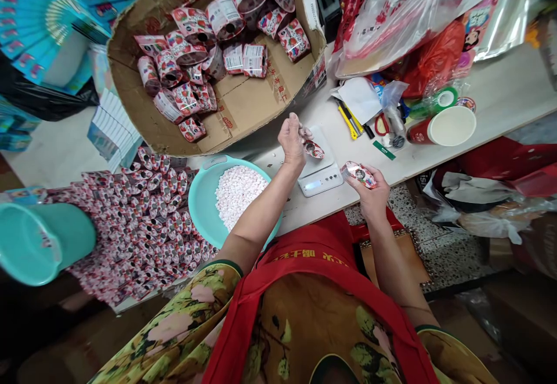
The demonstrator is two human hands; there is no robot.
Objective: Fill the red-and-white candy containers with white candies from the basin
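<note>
The left hand [292, 140] has bent fingers, content I cannot tell, beside one packet [314, 150] over the scale [321, 182]; the right hand [375, 197] grasps another packet [357, 174]. Leftward, loose white pieces [239, 189] seem much left.

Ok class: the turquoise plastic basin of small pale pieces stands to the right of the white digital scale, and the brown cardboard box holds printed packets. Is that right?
The side is wrong: the head view shows the turquoise plastic basin of small pale pieces standing left of the white digital scale. The brown cardboard box does hold printed packets.
</note>
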